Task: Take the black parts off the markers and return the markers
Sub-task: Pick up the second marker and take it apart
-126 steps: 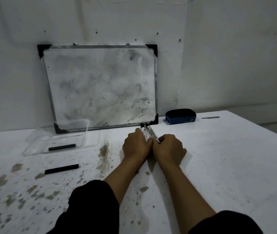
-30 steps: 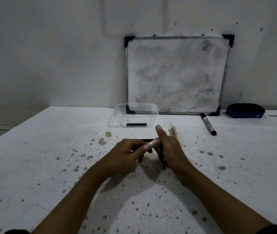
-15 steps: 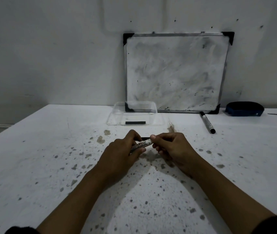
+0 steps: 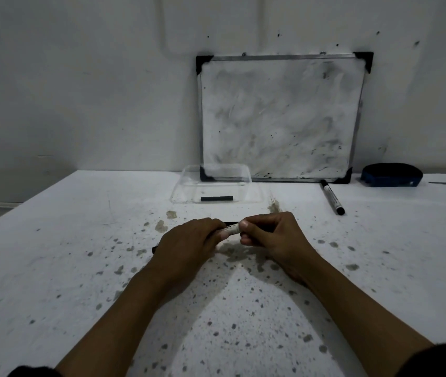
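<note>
**Marker gripped end to end, ready to pull**

Both hands clamp one white-barrelled marker (image 4: 231,228) lying left–right between them — left hand (image 4: 189,244) around the barrel, right hand (image 4: 273,232) pinching the far end. A second black-capped marker (image 4: 332,197) lies well right; the clear plastic tray (image 4: 186,183) holding a black stick (image 4: 216,198) sits beyond, unobstructed.

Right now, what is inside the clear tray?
One black part lies flat on the floor of the clear tray. Nothing else shows inside; through its rear wall you see the whiteboard corner.
</note>
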